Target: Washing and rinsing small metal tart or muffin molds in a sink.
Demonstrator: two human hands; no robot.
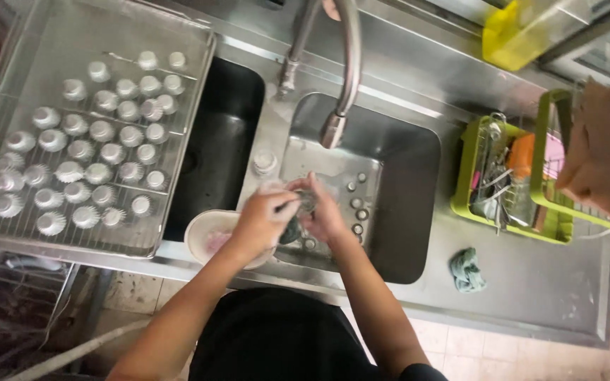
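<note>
While the left hand (259,219) grips a small mould (274,189), the right hand (323,215) should rub its dark scouring pad (303,204) into every flute.

Left of the sink (418,204), a clear tray (8,92) holds rows of small fluted metal moulds (100,152). Right of the sink stands a green cutlery rack (471,169), with a crumpled teal cloth (466,270) just in front of it.

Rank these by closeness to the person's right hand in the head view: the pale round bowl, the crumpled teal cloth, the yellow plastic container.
From the right hand:
1. Pale round bowl, just left on the sink's front edge.
2. Crumpled teal cloth, right on the steel counter.
3. Yellow plastic container, far upper right behind the sink.
</note>
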